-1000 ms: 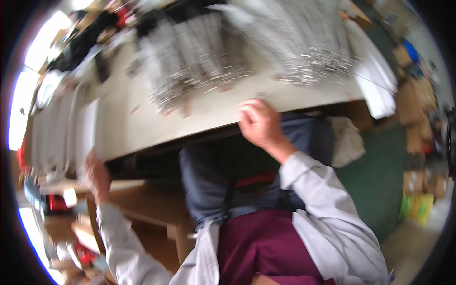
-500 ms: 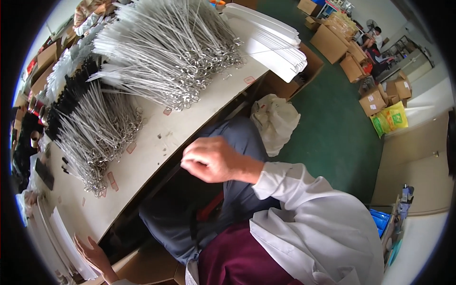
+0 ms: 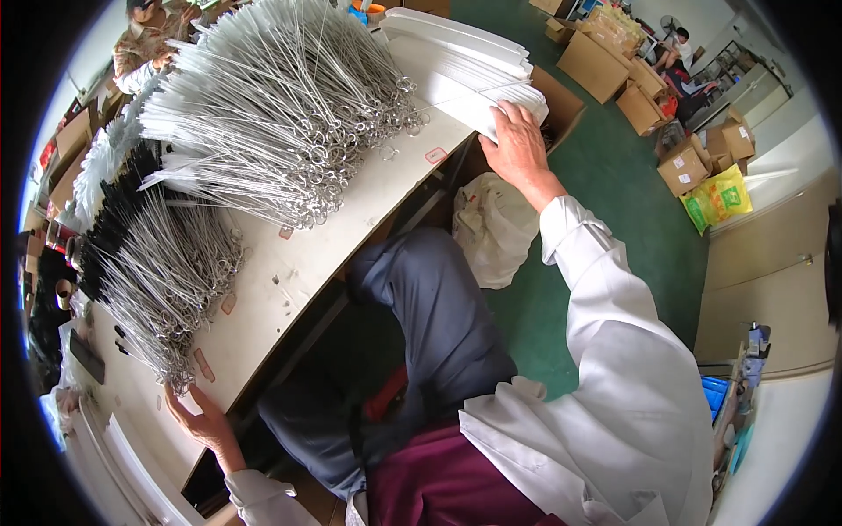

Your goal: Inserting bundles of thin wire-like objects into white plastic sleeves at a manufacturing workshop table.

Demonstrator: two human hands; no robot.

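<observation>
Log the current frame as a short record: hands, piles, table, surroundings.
Left hand: open, beside black-bristled brushes; contact unclear
Right hand: on the near end of the white stack; grip unclear
Largest pile: white-bristled brushes, looped wire ends
Table: pale top
Beside table: off-white bag on green floor

At the right end of the pale table (image 3: 324,254), the right hand (image 3: 519,149) lies on a stack of white sheets (image 3: 465,66), while the left hand (image 3: 203,423), thumb spread, is at the table's near edge by the ring ends of black-bristled wire brushes (image 3: 167,272). White-bristled wire brushes (image 3: 272,114) heap across the table's middle, and a whitish bag (image 3: 495,230) sits below its near edge.
</observation>
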